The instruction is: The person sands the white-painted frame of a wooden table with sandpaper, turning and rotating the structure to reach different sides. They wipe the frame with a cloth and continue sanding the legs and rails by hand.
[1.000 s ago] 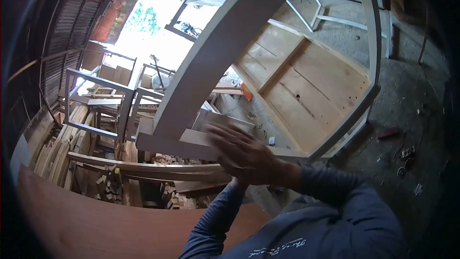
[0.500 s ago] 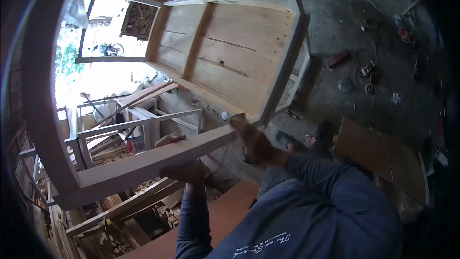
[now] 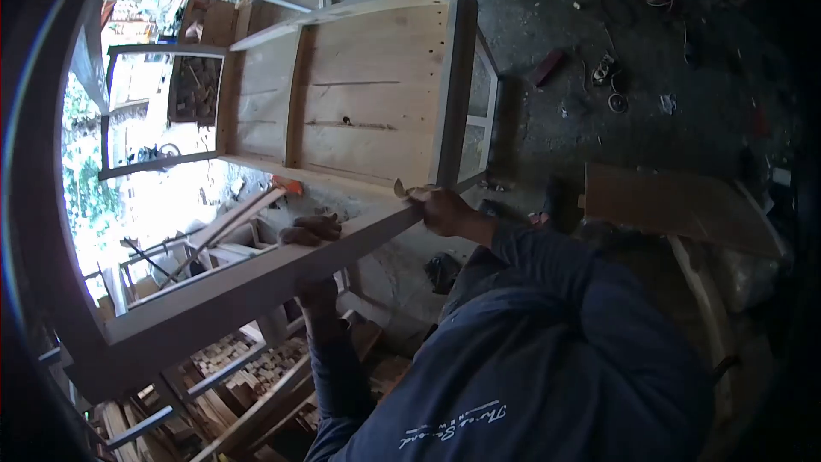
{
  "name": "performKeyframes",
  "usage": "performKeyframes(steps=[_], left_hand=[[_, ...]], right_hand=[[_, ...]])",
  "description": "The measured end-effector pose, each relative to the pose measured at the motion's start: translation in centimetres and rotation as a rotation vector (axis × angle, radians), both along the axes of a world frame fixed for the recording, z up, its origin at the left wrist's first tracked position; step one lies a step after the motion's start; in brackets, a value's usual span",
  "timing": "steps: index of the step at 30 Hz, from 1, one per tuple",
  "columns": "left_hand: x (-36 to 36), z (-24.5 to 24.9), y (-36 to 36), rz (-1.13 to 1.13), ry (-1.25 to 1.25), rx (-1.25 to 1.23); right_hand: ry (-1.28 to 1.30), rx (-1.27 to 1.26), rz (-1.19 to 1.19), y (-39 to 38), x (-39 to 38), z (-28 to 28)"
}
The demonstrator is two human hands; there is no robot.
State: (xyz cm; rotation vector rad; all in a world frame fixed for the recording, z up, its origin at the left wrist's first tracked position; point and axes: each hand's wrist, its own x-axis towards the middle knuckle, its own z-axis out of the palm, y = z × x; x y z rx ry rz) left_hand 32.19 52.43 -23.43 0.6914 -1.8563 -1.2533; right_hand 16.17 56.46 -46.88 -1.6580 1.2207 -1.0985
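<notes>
A pale wooden beam (image 3: 256,278) of a large frame runs diagonally from the lower left to the frame's corner near the centre. My left hand (image 3: 318,293) is wrapped around this beam from below, with its fingers over the top side. At the beam's right end, my right hand (image 3: 446,212) is closed on a small thin brown piece (image 3: 400,189), which sticks up past the fingertips. The fingers rest at the beam, close to the corner. Beyond it, a panel of light boards (image 3: 368,94) with a cross rail sits inside the frame.
A brown flat board (image 3: 676,205) lies at the right. Tools, a dark red block (image 3: 547,68) and scraps are scattered on the concrete floor (image 3: 530,141). Stacked wood pieces (image 3: 227,355) and more frames are at the lower left. A crate of wood offcuts (image 3: 197,88) stands at the upper left.
The view has turned, so the panel and floor items appear further left. My right hand was blurred and lower; it now shows clearly at the beam's end. My left hand still grips the beam.
</notes>
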Motion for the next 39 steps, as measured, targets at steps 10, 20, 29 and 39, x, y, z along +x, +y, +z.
performKeyframes(steps=[10,20,29,39], left_hand=[[0.8,-2.6,-0.2,-0.004,-0.279,-0.001],[4.3,-12.9,-4.5,-0.392,-0.756,-0.086],[-0.4,-29.4,-10.4,-0.084,-1.039,-0.106],[-1.9,-28.3,-9.1,0.164,-1.013,-0.257]], right_hand=[[0.111,-0.125,-0.279,3.1,1.2,-2.3],[0.218,0.549,-0.248,10.4,1.0,-1.2],[-0.373,0.158,-0.925,-3.1,-2.6,-5.6],[-0.440,-0.030,-0.915,-6.8,2.9,-10.2]])
